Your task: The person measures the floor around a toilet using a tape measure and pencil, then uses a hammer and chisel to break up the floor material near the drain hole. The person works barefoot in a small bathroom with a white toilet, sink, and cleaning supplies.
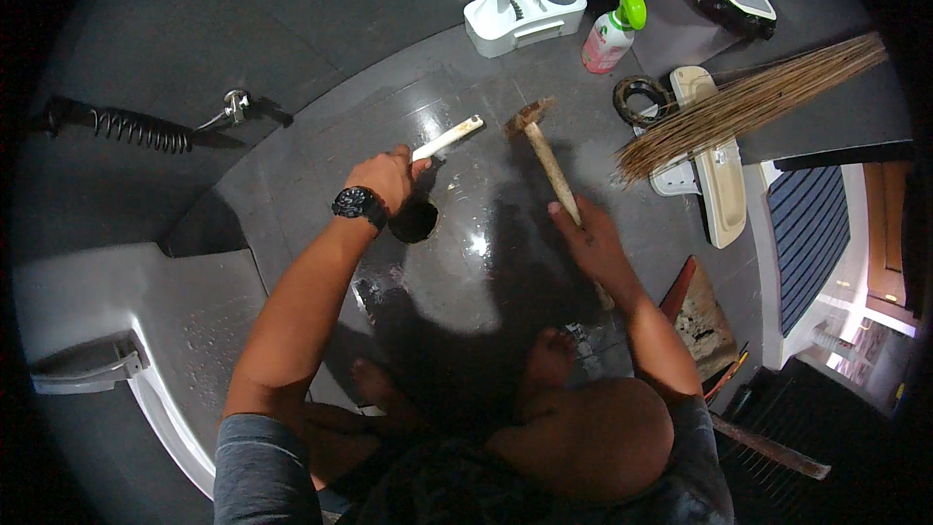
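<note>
My left hand [384, 181], with a black watch on its wrist, is closed around a white bar-like handle [449, 138]. The handle's free end points up and right; whatever lies below the fist is hidden. Just beneath that hand is a dark round hole [415, 221] in the wet grey floor. In my right hand [595, 245] is a hammer [550, 163], gripped by its pale wooden shaft. Its rusty head is a little to the right of the white handle's tip, apart from it.
At the back stand a white brush caddy [525, 31], a green-topped spray bottle [612, 29] and a bin [680, 15]. To the right lie a stick broom [758, 107], a black ring [641, 95], cream plastic parts [721, 194] and a stained board [702, 326]. A toilet [185, 331] is at left.
</note>
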`<state>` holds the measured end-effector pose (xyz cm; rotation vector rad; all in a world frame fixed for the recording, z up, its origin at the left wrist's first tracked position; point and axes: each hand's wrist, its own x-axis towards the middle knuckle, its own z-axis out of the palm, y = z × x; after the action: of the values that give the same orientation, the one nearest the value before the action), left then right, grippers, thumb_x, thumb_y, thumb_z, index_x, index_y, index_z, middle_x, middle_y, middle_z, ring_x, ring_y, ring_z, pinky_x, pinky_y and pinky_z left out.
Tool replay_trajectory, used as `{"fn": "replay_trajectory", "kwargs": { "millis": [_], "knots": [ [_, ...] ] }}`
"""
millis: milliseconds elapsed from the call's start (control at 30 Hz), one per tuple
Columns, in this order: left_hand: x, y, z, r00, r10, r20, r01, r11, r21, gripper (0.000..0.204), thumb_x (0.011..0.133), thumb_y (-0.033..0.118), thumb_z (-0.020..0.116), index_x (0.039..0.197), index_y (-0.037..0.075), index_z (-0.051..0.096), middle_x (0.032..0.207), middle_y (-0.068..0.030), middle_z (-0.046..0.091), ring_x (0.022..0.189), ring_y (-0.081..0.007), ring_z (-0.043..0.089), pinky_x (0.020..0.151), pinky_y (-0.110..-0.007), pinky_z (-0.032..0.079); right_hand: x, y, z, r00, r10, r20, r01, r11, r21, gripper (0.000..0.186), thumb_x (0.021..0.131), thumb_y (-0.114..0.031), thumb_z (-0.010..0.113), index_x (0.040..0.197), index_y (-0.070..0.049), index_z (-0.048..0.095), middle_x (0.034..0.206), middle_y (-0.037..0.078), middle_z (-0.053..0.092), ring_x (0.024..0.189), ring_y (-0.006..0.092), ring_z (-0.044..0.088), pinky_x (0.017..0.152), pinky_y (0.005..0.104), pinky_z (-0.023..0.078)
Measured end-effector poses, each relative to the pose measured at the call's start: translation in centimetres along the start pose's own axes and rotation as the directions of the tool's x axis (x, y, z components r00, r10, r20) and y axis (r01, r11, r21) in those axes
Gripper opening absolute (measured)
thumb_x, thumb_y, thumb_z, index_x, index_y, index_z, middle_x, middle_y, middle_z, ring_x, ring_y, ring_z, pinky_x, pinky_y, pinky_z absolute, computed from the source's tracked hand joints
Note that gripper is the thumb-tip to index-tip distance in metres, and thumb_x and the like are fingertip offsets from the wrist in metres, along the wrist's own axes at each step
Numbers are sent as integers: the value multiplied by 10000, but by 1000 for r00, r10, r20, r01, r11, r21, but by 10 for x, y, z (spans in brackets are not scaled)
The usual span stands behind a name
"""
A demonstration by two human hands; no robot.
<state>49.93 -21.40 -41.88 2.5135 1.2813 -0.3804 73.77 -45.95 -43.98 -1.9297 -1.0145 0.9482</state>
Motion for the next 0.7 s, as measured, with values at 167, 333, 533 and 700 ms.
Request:
{"fn": "replay_trajectory", "kwargs": {
  "millis": [167,333,533,700],
  "knots": [
    [0,-2,-1,1000,-12,7,12,1000,-8,533,1061,529,455,1090,23,619,899,-278,708,886,-485,687,781,-560,536,12,-10,21,999,-35,-39,36,999,21,431,1035,-433,611,950,-10,619,718,104,553,682,199,524,640,376,443],
    [3,-2,-6,999,7,43,-6,1000,-18,538,1065,528,442,1101,20,615,897,-274,710,886,-480,690,783,-559,538,14,-13,31,997,-23,-73,25,1000,17,418,1049,-424,591,973,-14,613,679,80,543,643,183,520,605,377,436],
    [5,-1,-7,997,56,56,-61,993,97,536,1062,539,437,1098,27,590,899,-267,715,871,-468,700,765,-561,548,27,-16,51,993,73,-96,-77,996,-42,439,1057,-437,544,1082,-3,607,804,262,666,768,451,682,688,514,514],
    [2,-4,-6,996,65,56,-71,991,110,543,1063,548,426,1110,30,582,910,-270,715,859,-475,700,757,-561,551,27,-8,72,995,17,-102,-23,998,-57,477,1060,-445,522,1067,26,601,849,297,670,821,501,675,712,547,514]
  ]
}}
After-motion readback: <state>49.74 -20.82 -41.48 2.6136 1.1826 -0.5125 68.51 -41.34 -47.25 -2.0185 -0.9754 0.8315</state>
